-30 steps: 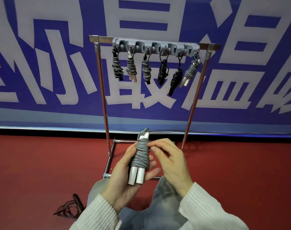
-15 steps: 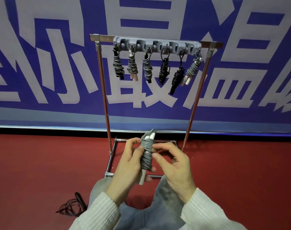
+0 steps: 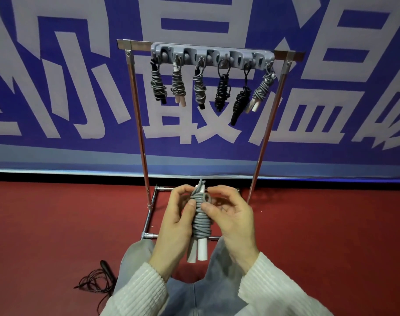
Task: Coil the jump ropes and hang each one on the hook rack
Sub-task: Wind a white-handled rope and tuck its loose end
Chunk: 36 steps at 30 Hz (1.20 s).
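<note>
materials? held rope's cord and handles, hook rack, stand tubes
Grey cord wound round the held jump rope: looks like smooth matte plastic or rubber; it keeps round coils. Its white handles: likely hard plastic, plain and even. Grey hook rack: moulded matte plastic, by its rounded shapes. Silver stand tubes: polished metal, bright reflections.

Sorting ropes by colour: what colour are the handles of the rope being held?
White handles, under grey cord; head view.

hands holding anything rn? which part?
Yes: the coiled grey jump rope. Left hand grips the wrapped middle; right hand pinches the cord near the top.
</note>
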### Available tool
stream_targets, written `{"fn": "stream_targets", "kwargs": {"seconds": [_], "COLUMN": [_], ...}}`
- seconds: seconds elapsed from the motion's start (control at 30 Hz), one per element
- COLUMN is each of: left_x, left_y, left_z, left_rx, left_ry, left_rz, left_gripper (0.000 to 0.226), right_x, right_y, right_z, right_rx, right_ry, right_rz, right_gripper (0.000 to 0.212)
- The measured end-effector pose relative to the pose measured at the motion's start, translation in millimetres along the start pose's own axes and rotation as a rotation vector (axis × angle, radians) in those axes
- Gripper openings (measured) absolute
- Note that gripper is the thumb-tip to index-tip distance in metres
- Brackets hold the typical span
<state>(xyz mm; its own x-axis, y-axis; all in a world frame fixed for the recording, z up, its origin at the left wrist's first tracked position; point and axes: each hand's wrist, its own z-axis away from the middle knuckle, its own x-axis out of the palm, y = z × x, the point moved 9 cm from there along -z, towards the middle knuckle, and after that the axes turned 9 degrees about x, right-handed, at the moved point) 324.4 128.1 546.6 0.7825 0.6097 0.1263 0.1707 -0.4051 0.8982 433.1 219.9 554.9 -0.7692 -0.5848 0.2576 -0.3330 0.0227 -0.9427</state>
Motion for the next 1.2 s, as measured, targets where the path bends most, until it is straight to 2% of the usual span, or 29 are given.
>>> {"fn": "stream_targets", "kwargs": {"seconds": [0.1, 0.23, 0.3, 0.37, 0.47, 0.57, 0.73, 0.9, 1.03, 1.2], "left_x": [-3.4, -4.5, -3.0, 0.7, 5.9, 6.3, 2.3, 4.4, 3.8, 0.8], "left_y": [-4.6, -0.3, 0.5, -3.4, -8.6, -2.7, -6.3, -7.3, -11.5, -5.9], "left_z": [0.0, -2.4, -0.6, 3.2, 8.4, 8.9, 7.3, 7.0, 3.7, -0.5], "left_rx": [0.003, 0.081, 0.088, 0.045, 0.004, 0.037, 0.020, 0.000, -0.044, -0.001], "left_ry": [-0.012, 0.011, 0.036, -0.003, -0.100, -0.086, 0.054, 0.038, 0.011, 0.051], "left_rz": [0.009, -0.147, -0.188, -0.133, -0.061, -0.037, 0.009, -0.036, 0.018, -0.010], "left_gripper": [0.025, 0.018, 0.023, 0.023, 0.041, 0.038, 0.022, 0.035, 0.019, 0.029], "right_x": [-2.0, -1.4, 0.4, -0.2, -4.1, -2.6, 1.7, 2.2, 4.3, 4.0], "right_y": [11.9, 10.5, 10.7, 13.2, 18.3, 7.6, -9.8, -4.1, -1.6, 3.8], "right_z": [-2.6, -2.1, -0.6, -0.2, -3.0, -2.9, 1.5, 0.5, 2.3, 2.8], "right_rx": [0.112, 0.036, 0.017, 0.059, 0.118, -0.008, -0.199, -0.185, -0.213, -0.126], "right_ry": [0.005, 0.023, 0.022, 0.027, 0.045, 0.031, 0.052, 0.034, 0.023, 0.072], "right_rz": [-0.057, 0.099, 0.122, 0.039, -0.014, 0.135, 0.354, 0.366, 0.404, 0.252], "right_gripper": [0.030, 0.028, 0.027, 0.027, 0.027, 0.028, 0.027, 0.025, 0.018, 0.021]}}
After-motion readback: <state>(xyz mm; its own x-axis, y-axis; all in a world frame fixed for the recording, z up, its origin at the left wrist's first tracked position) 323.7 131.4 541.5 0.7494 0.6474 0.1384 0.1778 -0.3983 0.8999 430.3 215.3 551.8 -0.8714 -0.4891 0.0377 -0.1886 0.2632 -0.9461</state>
